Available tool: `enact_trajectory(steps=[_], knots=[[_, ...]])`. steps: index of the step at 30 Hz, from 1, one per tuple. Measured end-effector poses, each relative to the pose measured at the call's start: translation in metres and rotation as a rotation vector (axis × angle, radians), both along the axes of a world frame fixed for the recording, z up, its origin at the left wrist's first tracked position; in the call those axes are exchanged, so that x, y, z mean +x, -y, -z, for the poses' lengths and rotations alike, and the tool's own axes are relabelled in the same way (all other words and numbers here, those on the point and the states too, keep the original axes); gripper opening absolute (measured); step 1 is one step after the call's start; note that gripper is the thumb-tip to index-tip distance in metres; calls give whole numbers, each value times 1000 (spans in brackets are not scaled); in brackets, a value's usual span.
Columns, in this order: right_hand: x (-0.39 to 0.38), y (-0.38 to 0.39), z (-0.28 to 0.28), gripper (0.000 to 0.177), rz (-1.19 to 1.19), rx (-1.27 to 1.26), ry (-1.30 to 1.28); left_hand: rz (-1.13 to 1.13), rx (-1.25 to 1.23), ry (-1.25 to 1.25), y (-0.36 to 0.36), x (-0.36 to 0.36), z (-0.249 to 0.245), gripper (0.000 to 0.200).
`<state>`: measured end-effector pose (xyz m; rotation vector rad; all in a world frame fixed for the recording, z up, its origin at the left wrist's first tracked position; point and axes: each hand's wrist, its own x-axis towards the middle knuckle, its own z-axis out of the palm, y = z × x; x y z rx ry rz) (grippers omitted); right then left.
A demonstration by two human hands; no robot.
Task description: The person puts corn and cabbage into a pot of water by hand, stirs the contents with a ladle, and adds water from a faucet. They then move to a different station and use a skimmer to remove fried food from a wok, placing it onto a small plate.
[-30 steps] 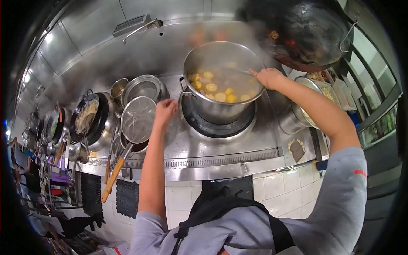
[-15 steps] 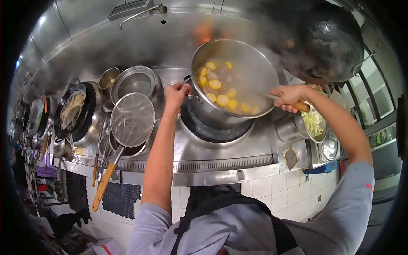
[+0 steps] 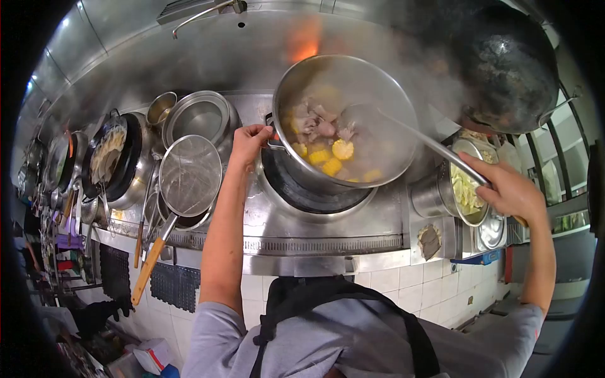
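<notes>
Stockpot (image 3: pixel 386 88) stands tilted on the burner (image 3: pixel 315 198), with its mouth turned toward you. Your left hand (image 3: pixel 249 142) is closed on the side handle at the pot's left rim. Your right hand (image 3: pixel 510 192), well right of the pot, grips the ladle (image 3: pixel 428 143). The ladle's long axis runs up-left from that hand, bowl end in the pot above the corn pieces (image 3: pixel 334 156).

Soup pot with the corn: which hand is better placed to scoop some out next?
Right, probably. The right hand has its grip on the ladle, which reaches into the soup pot near the corn. The left hand is busy holding the pot handle, with the pot tipped.
</notes>
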<state>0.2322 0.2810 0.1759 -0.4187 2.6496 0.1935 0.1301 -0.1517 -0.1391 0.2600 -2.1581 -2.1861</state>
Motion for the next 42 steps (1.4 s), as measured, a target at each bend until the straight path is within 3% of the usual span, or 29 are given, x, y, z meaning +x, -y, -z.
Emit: enact_trajectory(steps=[3, 11, 13, 18, 21, 26, 28, 32, 35, 42], knots=[[20, -20, -20, 77, -124, 49, -170, -2, -13, 13, -2, 3, -5, 19], [53, -31, -53, 67, -124, 138, -187, 5, -69, 110, 8, -6, 4, 20], [47, -28, -38, 63, -164, 230, -187, 7, -82, 128, 10, -8, 6, 21], [-4, -45, 39, 63, -301, 52, -179, 51, -89, 175, 14, -9, 1, 20], [-14, -34, 82, 65, -220, 5, -194, 19, -79, 223, 10, -4, -5, 20], [-1, -37, 134, 66, -62, -302, -303, 51, -48, 221, 13, -7, 2, 20], [12, -33, 127, 67, -27, -393, -348, 33, -52, 217, 13, -7, 0, 19], [29, -28, 81, 74, -69, -364, -288, 60, -69, 222, 20, -12, 9, 17], [35, -13, 77, 71, -165, -331, -241, 61, -55, 231, 19, -14, 9, 17], [3, 17, 129, 62, -164, -386, -308, 91, -45, 240, 20, -12, 3, 20]])
